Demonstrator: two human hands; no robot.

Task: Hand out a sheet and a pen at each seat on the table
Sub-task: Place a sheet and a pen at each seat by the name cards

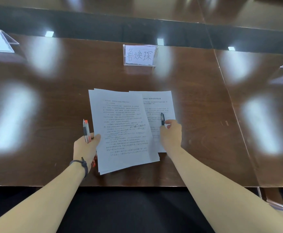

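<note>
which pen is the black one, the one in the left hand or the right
The black pen is the one pinched by the right hand, over the single sheet. The pens in the left hand are red and grey.

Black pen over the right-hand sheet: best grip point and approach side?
Pinch the black pen low on its barrel, coming from the near edge of the table, as the right hand does. It points away from the person, its upper part clear above the loose sheet, so the near end is the free one. The left hand holds the stack.
</note>
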